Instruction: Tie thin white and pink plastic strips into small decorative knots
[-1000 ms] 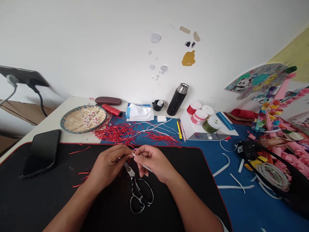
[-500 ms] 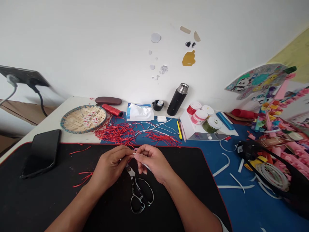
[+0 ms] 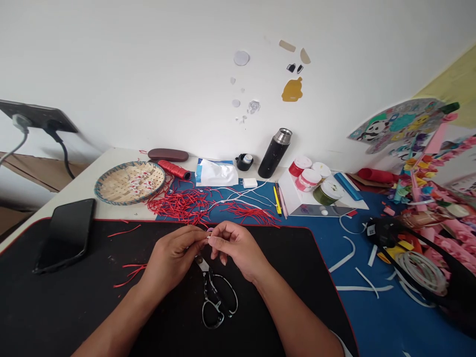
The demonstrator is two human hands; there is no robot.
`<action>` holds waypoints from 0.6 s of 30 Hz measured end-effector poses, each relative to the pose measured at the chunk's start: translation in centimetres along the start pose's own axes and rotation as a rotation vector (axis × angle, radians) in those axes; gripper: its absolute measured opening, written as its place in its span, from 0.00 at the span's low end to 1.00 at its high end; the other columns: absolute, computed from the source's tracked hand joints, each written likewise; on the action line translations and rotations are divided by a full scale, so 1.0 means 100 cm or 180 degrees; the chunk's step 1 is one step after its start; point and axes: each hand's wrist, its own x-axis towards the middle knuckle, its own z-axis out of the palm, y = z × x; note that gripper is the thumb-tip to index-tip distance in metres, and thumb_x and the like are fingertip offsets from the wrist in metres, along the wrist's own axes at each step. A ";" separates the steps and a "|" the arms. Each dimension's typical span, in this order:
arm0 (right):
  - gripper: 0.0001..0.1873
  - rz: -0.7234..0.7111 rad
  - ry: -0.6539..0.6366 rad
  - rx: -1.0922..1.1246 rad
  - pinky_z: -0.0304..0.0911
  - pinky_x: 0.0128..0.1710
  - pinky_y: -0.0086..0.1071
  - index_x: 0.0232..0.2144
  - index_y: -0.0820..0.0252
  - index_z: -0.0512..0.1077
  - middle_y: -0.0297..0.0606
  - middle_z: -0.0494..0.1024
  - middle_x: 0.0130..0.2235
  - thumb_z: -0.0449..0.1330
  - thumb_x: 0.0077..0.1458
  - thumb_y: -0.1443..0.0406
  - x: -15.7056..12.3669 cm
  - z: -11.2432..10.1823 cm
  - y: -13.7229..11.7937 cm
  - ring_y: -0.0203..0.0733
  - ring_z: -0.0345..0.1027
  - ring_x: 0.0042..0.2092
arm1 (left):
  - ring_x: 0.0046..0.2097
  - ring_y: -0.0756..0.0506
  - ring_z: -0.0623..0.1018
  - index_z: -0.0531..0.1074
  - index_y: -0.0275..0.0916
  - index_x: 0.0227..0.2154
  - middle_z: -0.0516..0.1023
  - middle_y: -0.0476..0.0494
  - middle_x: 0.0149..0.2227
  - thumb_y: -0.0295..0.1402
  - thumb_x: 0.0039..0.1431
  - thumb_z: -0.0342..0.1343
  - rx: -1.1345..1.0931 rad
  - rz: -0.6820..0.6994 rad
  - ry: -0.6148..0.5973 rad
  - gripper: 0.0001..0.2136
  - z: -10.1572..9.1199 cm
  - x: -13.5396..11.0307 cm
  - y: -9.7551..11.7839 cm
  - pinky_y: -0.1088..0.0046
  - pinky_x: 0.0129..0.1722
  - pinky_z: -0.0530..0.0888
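Left hand [image 3: 173, 258] and right hand [image 3: 236, 246] pinch a white strip [image 3: 208, 238] at their fingertips. Scissors [image 3: 210, 291] lie just below on the black mat [image 3: 85, 307]

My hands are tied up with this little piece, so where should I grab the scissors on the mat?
Take the scissors by their looped handles, coming from your side of the black mat. The loops lie flat and nearest you, while the blades point away, toward your left hand and right hand.
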 end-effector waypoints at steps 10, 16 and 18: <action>0.21 -0.0064 0.0085 0.0033 0.61 0.24 0.26 0.32 0.59 0.75 0.32 0.77 0.31 0.79 0.46 0.54 -0.001 -0.001 -0.002 0.37 0.70 0.32 | 0.33 0.45 0.85 0.86 0.45 0.38 0.87 0.45 0.34 0.28 0.66 0.57 -0.0322 -0.0394 -0.0077 0.11 0.000 0.000 0.002 0.75 0.33 0.79; 0.21 -0.0127 0.0114 -0.0046 0.61 0.24 0.26 0.33 0.59 0.76 0.32 0.76 0.32 0.78 0.47 0.53 -0.001 -0.001 -0.002 0.37 0.69 0.32 | 0.30 0.47 0.83 0.86 0.45 0.37 0.86 0.48 0.30 0.30 0.66 0.59 -0.0399 -0.0624 -0.0091 0.10 0.001 0.002 0.004 0.76 0.32 0.78; 0.21 -0.0123 0.0102 -0.0081 0.60 0.25 0.26 0.33 0.59 0.76 0.32 0.76 0.32 0.77 0.48 0.52 -0.001 -0.001 -0.002 0.37 0.69 0.32 | 0.30 0.46 0.83 0.86 0.45 0.37 0.86 0.49 0.29 0.32 0.65 0.60 -0.0399 -0.0812 -0.0049 0.09 0.002 0.001 0.005 0.75 0.31 0.78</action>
